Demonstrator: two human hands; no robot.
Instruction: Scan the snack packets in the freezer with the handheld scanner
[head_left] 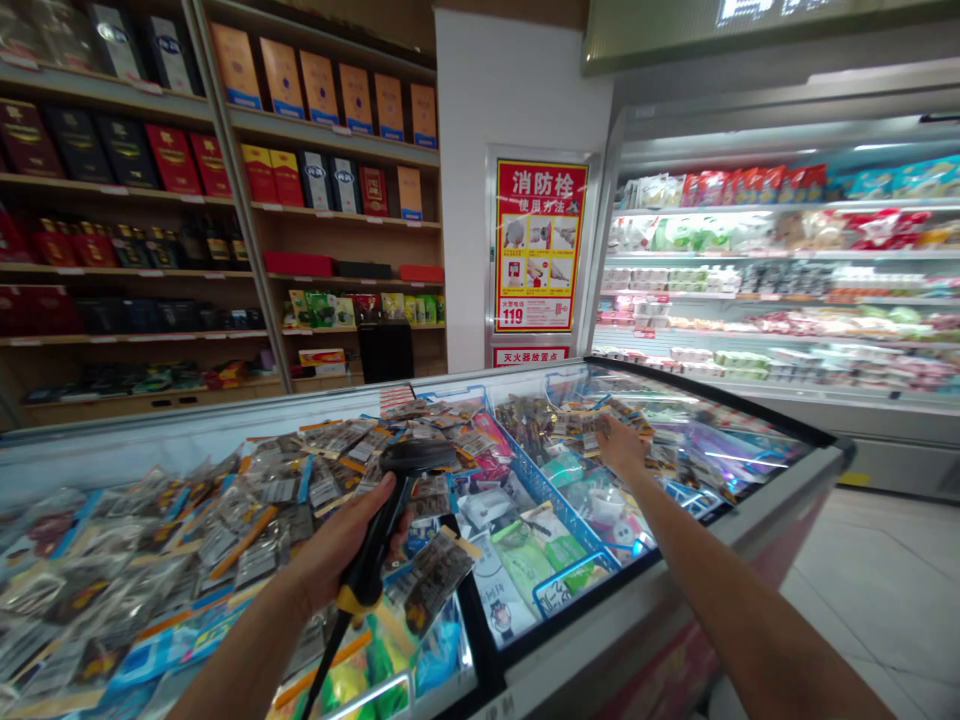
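Observation:
My left hand [352,545] is wrapped round the handle of a black barcode scanner [382,530], whose head points forward over the chest freezer [555,665]. A cable runs down from the scanner's yellow-ringed base. Just right of it a clear snack packet [439,580] with a printed label lies tilted; whether my left fingers touch it I cannot tell. My right hand [622,447] reaches into the right part of the freezer, its fingers closed on a labelled packet [581,430]. Many similar packets [277,480] are heaped across the freezer's left side.
Blue wire baskets [551,490] divide the freezer, with green and white bags [517,560] inside. A glass lid [720,430] with a black frame covers its right end. Behind stand shelves of boxed bottles [322,85], a fire-hydrant sign [534,245] and a lit refrigerated display [780,270].

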